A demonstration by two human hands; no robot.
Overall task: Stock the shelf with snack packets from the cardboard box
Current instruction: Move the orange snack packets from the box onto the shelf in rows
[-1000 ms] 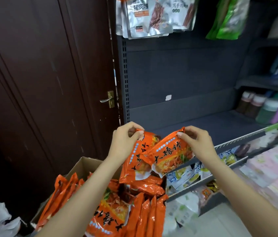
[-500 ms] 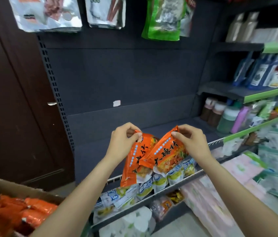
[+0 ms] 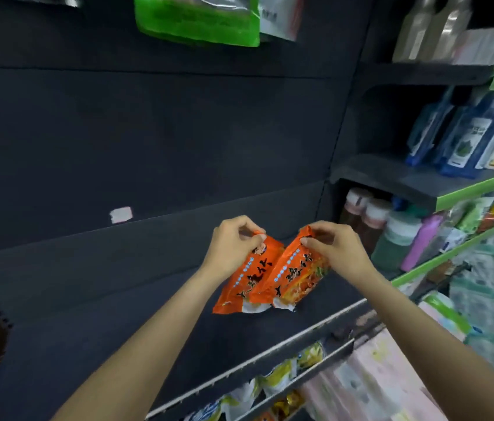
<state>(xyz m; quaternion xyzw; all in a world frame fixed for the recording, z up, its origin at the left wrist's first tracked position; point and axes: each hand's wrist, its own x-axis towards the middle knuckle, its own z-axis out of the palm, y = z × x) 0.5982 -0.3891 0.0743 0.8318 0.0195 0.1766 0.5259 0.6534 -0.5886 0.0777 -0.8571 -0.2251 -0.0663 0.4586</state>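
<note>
Pinching a top corner each, my left hand [image 3: 233, 241] grips one orange packet [image 3: 244, 282] and my right hand [image 3: 335, 247] grips a second packet [image 3: 295, 275]. Both hang tilted over the dark shelf [image 3: 112, 299], nearer its right end than its left, short of the front edge, their inner sides overlapping. Whether their bottoms touch the shelf I cannot tell. Bottles [image 3: 397, 235] stand beyond its right end.

glossy foil pkts [image 3: 270, 275], matt shelf [image 3: 118, 299]
</note>
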